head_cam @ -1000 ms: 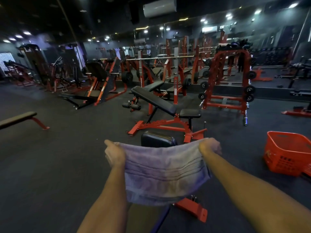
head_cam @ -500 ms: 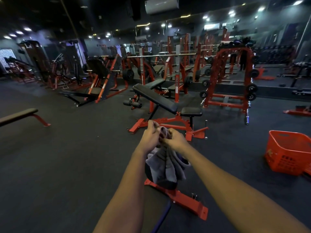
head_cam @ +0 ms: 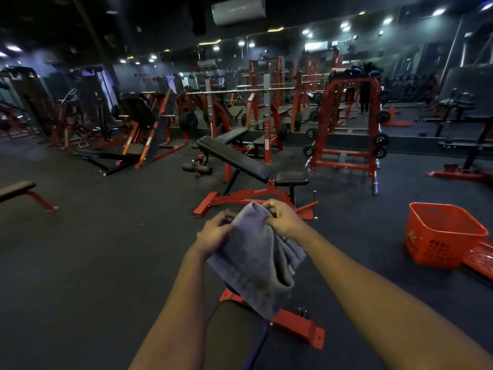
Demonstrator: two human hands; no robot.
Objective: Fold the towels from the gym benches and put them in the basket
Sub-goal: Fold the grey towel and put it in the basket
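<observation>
A grey-blue towel (head_cam: 256, 260) hangs doubled over in front of me, above the red foot of a bench (head_cam: 298, 325). My right hand (head_cam: 284, 220) pinches its upper right corner. My left hand (head_cam: 214, 233) grips the towel's left edge just beside it, fingers curled into the cloth. The red plastic basket (head_cam: 442, 237) stands on the floor to my right, about an arm's length beyond the right hand, and looks empty from here.
An adjustable black bench on a red frame (head_cam: 240, 161) stands straight ahead. A flat bench (head_cam: 18, 189) is at the left edge. Red racks with weight plates (head_cam: 349, 129) and a mirrored wall lie behind. Dark rubber floor (head_cam: 106, 249) spreads to the left.
A second ago the towel was stretched wide between both hands. The hands came together, doubling it, and have now parted slightly with the folded towel hanging between them.
</observation>
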